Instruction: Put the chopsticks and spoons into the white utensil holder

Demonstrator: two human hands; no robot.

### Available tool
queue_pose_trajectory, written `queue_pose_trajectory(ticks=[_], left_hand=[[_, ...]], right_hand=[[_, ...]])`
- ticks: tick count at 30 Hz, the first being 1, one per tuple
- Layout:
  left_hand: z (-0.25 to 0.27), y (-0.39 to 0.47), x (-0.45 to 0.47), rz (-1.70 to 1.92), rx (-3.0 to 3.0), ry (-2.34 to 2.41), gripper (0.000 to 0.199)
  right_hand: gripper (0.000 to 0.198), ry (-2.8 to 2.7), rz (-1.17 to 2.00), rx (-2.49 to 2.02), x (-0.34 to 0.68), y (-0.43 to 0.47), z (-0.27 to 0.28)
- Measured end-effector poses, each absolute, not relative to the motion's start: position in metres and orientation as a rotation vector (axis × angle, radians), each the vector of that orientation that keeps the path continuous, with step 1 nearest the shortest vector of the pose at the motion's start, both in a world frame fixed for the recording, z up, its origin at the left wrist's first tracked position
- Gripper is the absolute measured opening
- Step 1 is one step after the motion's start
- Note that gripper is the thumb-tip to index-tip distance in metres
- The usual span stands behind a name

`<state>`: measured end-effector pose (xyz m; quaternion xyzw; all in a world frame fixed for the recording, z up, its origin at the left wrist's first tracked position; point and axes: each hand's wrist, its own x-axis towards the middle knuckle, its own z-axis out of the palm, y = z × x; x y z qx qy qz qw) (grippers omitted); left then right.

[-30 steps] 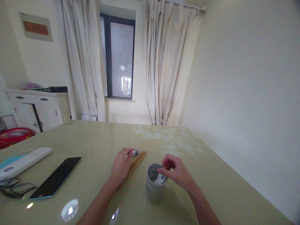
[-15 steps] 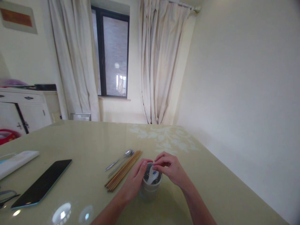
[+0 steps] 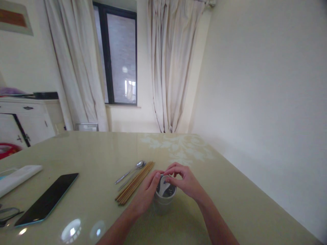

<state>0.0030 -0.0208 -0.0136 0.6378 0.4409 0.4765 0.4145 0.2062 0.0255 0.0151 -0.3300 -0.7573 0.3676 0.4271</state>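
A grey utensil cup [image 3: 165, 206] with a pale rim and small holes inside stands upright on the table. My left hand [image 3: 147, 191] is wrapped around the cup's left side, its thumb at the rim. Inside the cup leans a white ceramic soup spoon [image 3: 162, 187] with a small blue mark. Over the cup's right rim, my right hand [image 3: 184, 180] has its thumb and bent fingers closed on the spoon's upper edge. Left of the cup lie a bundle of wooden chopsticks [image 3: 135, 185] and metal spoons [image 3: 139, 164], side by side.
A black phone or tablet [image 3: 48, 199] lies on the left of the glossy table [image 3: 102, 149], beside a white flat box-like object [image 3: 19, 178]. Eyeglasses [image 3: 9, 215] sit at the left edge. A wall [image 3: 268, 102] runs along the right side.
The soup spoon has shifted left in the cup and tilts differently, with my right hand moving slightly left along with it. My left hand stays on the cup. The view has shifted a little.
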Motion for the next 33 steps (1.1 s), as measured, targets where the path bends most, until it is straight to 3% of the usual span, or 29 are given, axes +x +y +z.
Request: queue_pose_trajectory(ticks=[8,14,18,22,25,33], left_hand=[[-0.016,-0.021,0.0,1.213,1.532,1.117,0.067],[-0.019,-0.027,-0.002,1.108,1.52,1.13,0.079],[-0.024,-0.021,-0.001,1.213,1.487,1.116,0.083],[-0.032,-0.007,-0.008,1.48,1.743,1.383,0.057],[-0.039,0.001,-0.017,1.414,2.191,1.558,0.034],[-0.037,0.007,-0.039,0.939,2.626,1.785,0.04]], right_hand=[[0.018,-1.766,1.091,-0.718,0.197,0.022,0.01],[0.034,-0.973,1.042,-0.727,0.2,0.038,0.001],[0.042,-0.813,0.981,-0.915,0.204,0.052,-0.02],[0.04,-0.826,1.033,-1.003,0.183,0.049,-0.041],[0.035,-0.876,1.104,-1.006,0.165,0.041,-0.047],[0.037,-0.954,1.27,-0.991,0.16,0.036,-0.043]])
